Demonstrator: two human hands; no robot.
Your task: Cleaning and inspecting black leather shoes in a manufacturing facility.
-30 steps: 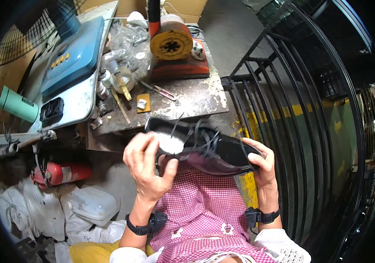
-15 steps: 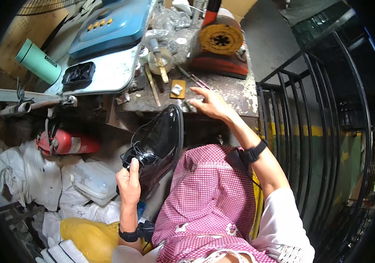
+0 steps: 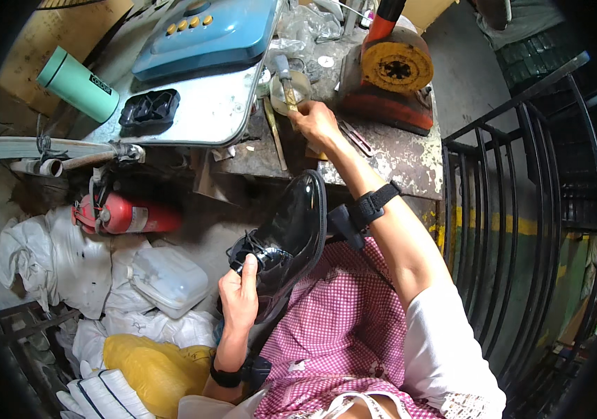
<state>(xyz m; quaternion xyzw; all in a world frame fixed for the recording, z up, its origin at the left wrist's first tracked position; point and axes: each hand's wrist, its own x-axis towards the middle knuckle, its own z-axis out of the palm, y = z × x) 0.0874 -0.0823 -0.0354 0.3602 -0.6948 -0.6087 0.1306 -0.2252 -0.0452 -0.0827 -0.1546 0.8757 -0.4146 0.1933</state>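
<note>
My left hand (image 3: 240, 297) grips a glossy black lace-up shoe (image 3: 297, 222) by its opening, thumb pressed near the laces. The shoe is tilted above my lap, its toe pointing up toward the workbench edge. Over the bench, my right hand (image 3: 317, 124) has its fingers closed at the lower end of a brush (image 3: 287, 85) with a wooden handle. That brush rests across a small round pot (image 3: 303, 86). Beside the pot lies a thin wooden stick (image 3: 274, 136). Pink-handled tweezers or a similar slim tool (image 3: 358, 140) lie right of my hand.
An orange-red machine with a round yellow wheel (image 3: 396, 68) stands on the worn bench (image 3: 410, 164). Left are a blue lidded case (image 3: 207, 42), green tumbler (image 3: 78, 85) and black tray (image 3: 149, 112). A red fire extinguisher (image 3: 131, 213) and white sacks sit lower left; black railings (image 3: 501, 188) rise at right.
My right hand has moved left and forward from the bench's front edge to the brush, and its fingers have closed. The view has shifted; my left hand still holds the shoe.
</note>
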